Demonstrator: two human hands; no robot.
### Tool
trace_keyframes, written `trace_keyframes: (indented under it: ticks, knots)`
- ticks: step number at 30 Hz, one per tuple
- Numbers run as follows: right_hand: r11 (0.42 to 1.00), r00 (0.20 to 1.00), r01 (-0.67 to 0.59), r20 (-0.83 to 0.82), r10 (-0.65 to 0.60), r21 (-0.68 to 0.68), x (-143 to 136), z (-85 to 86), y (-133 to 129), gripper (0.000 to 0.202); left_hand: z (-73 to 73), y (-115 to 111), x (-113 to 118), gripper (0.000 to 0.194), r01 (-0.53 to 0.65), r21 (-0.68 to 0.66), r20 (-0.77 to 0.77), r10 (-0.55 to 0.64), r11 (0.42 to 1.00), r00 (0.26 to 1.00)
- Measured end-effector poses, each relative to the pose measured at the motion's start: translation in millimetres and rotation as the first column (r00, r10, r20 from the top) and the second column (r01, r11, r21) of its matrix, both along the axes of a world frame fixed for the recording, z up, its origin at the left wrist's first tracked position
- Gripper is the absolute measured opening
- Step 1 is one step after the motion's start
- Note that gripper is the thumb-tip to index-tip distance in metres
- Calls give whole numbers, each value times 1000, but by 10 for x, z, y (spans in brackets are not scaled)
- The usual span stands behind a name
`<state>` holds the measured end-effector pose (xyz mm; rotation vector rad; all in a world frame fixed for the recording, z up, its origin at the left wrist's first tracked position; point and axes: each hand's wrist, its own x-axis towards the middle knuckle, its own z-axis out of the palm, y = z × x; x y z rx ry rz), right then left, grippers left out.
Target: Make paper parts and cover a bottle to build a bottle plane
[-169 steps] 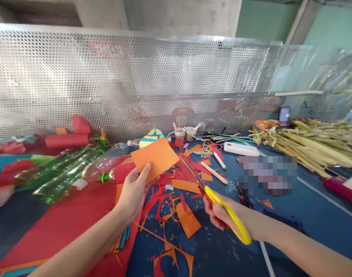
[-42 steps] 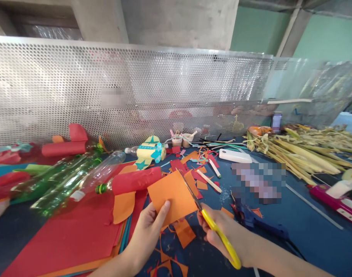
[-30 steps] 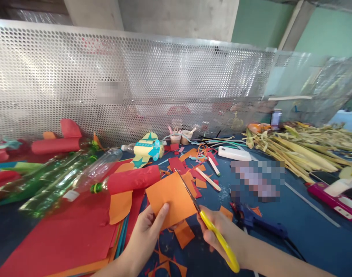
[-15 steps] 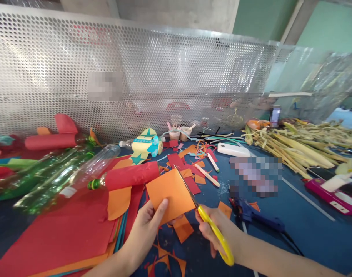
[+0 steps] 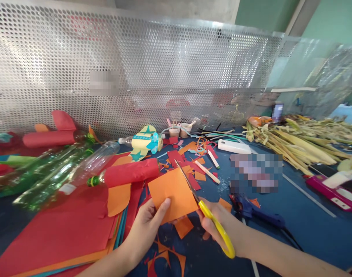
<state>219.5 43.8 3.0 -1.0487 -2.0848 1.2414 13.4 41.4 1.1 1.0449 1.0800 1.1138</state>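
My left hand (image 5: 152,221) pinches a square of orange paper (image 5: 172,192), thumb on top and fingers underneath. In my right hand (image 5: 217,223) is a pair of scissors (image 5: 214,221) with yellow handles. Their blades run along the right edge of the orange paper, the tip pointing away from me past its far corner. Below the paper lie orange scraps (image 5: 184,227) and cut-out remnants (image 5: 167,257). To the left is a bottle wrapped in red paper (image 5: 132,173) with orange fins.
Stacked coloured sheets (image 5: 63,234) lie at the left, near green plastic bottles (image 5: 51,184). A yellow-and-blue decorated bottle (image 5: 142,142), paper cups (image 5: 178,130) and a marker (image 5: 213,159) stand or lie farther back. At right are a blue glue gun (image 5: 256,213) and dried husks (image 5: 297,146).
The paper and scissors have shifted slightly to the right in view. The blades still lie along the paper's right edge, and both hands keep their grips.
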Motion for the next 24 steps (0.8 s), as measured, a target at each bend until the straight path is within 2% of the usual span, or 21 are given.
trace_keyframes:
  ticks: [4, 6, 11, 15, 17, 20, 22, 24]
  knots:
    - [963, 989, 121, -53, -137, -240, -69, -174, 29, 66, -20, 11, -4, 39, -1, -31, 0, 1, 1000, 1000]
    - [940, 978, 149, -92, -186, -307, -85, -208, 57, 66, -44, 18, -12, 40, -13, -60, 8, 14, 998, 1000]
    - [951, 945, 184, -220, -241, -248, -37, -193, 156, 46, -49, 29, -26, 38, -11, -172, 194, 45, 985, 980]
    - [928, 918, 206, -266, -293, -310, -52, -186, 200, 46, -2, 12, -20, 36, 65, -234, 280, 3, 970, 960]
    - [911, 894, 208, -309, -326, -357, -83, -163, 197, 48, 3, 2, -13, 37, 105, -218, 262, -45, 970, 964]
    - [900, 869, 229, -338, -361, -371, -107, -112, 183, 50, -12, 9, -5, 37, 102, -167, 145, -78, 981, 986]
    - [908, 876, 218, -337, -344, -359, -100, -95, 169, 50, -17, 34, -8, 39, 52, -144, 96, -38, 988, 995]
    - [920, 888, 169, -351, -298, -353, -81, -106, 140, 50, -1, 73, -25, 40, -18, -133, 114, 33, 991, 993]
